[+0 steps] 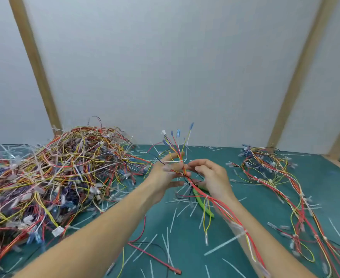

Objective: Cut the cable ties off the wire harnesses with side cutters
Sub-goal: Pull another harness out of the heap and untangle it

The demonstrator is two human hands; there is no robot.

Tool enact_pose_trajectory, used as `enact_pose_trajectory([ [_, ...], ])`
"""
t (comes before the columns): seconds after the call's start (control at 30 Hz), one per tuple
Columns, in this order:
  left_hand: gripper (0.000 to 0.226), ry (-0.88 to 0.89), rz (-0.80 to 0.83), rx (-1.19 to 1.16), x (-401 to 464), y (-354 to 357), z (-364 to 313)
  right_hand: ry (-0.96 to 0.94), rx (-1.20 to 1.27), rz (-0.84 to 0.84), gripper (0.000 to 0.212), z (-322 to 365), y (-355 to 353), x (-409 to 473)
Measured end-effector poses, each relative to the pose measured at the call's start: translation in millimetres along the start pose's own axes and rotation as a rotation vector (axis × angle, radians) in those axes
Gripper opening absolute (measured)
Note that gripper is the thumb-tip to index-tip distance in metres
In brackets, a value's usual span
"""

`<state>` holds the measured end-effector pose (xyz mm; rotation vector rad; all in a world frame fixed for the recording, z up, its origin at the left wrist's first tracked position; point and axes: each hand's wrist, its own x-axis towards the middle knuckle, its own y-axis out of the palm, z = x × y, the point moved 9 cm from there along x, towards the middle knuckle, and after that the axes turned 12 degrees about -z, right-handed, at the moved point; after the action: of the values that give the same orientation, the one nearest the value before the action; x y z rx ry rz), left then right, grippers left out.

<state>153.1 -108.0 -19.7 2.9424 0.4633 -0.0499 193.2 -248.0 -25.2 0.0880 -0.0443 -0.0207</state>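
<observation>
Nearest the camera, cut-off translucent white cable-tie tails (223, 244) lay scattered over the dark green mat-covered bench (185, 237). Just beyond them, both hands met over the middle of that bench on one slim harness of red, yellow and white wires (223, 209), which trailed back along the right forearm. The left hand (169, 173) gripped the bundle below its fanned ends, fingers curled round it. The right hand (211, 177) pinched the same bundle from the other side, close by a white cable tie (173, 161) whose tail stuck out sideways. Green-handled side cutters (203, 203) lay beneath the right hand; whether that hand also held them could not be told.

The harness looked light and floppy, its thin wires likely to splay and slide, so it would best be held tight just beside the tie, keeping the tie proud of the insulation.

Farther left of the hands rose a large tangled heap of many-coloured harnesses (54, 177); farther right lay a smaller loose spread of harnesses (269, 173), before a pale grey wall (165, 67).
</observation>
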Motion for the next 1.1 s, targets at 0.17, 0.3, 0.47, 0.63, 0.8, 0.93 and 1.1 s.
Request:
enact_pose_trajectory([
  [0.17, 0.037, 0.211, -0.133, 0.196, 5, -1, 10, 0.126, -0.064, 0.061, 0.027, -36, 2, -12],
  [0.3, 0.039, 0.216, -0.156, 0.242, 17, 3, 27, 0.083, -0.299, 0.129, 0.025, -51, 8, -25],
  [0.47, 0.034, 0.208, -0.307, 0.174, 38, -14, 41, 0.243, -0.183, 0.142, 0.031, -66, 12, -44],
  [0.63, 0.034, 0.173, -0.435, 0.151, 67, -28, 36, 0.413, -0.187, 0.313, 0.038, -71, 15, -73],
  [0.8, 0.027, 0.21, -0.431, 0.191, 85, -31, 23, 0.32, -0.674, 0.57, 0.028, -59, -25, -75],
  [0.93, 0.018, 0.3, -0.497, 0.157, 69, -56, 3, 0.075, -0.978, 0.351, 0.043, 5, -81, -24],
  [1.1, 0.017, 0.34, -0.425, 0.033, 30, -56, 0, -0.34, -1.166, -0.107, 0.049, 91, -108, 18],
])
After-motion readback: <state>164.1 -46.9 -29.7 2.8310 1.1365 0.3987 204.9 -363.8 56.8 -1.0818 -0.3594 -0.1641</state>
